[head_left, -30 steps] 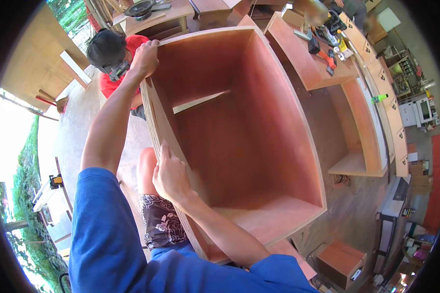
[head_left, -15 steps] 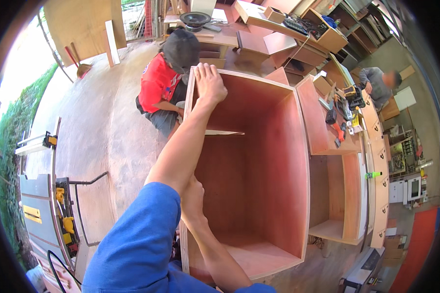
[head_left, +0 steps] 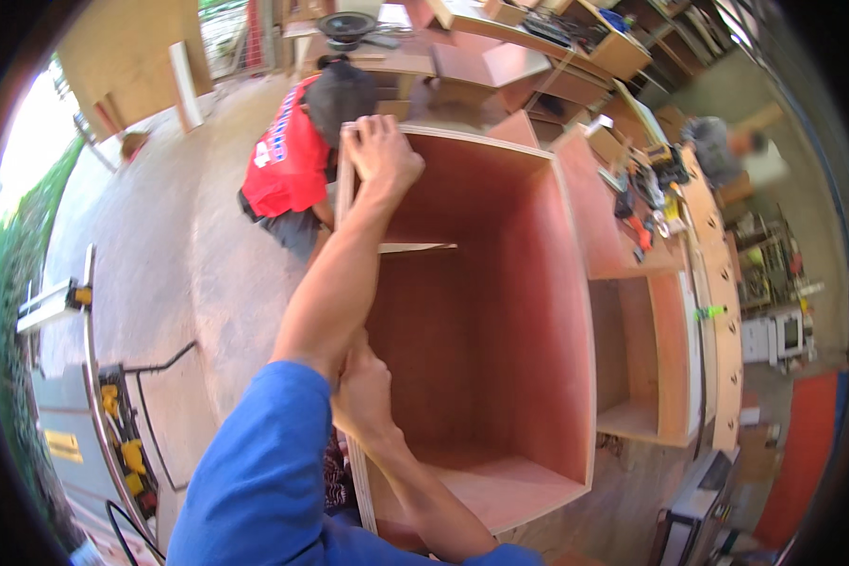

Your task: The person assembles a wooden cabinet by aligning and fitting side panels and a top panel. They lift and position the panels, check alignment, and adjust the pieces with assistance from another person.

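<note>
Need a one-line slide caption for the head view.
Both hands, left hand far and right hand near, hold a plywood cabinet side panel.

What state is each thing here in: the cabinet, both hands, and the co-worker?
Plywood cabinet: open-fronted, nothing inside.
Left hand: gripping the cabinet's far left corner.
Right hand: gripping the cabinet's left edge, nearer.
Co-worker in red shirt: crouched outside the cabinet's left side.

Beyond the left hand (head_left: 379,151), a crouching person in a red shirt (head_left: 292,156) blocks the way just outside the plywood cabinet (head_left: 538,311). Right of both hands the cabinet's interior lies open, crossed only by a thin shelf (head_left: 417,248). The right hand (head_left: 363,396) has bare concrete floor (head_left: 189,274) to its left.
</note>
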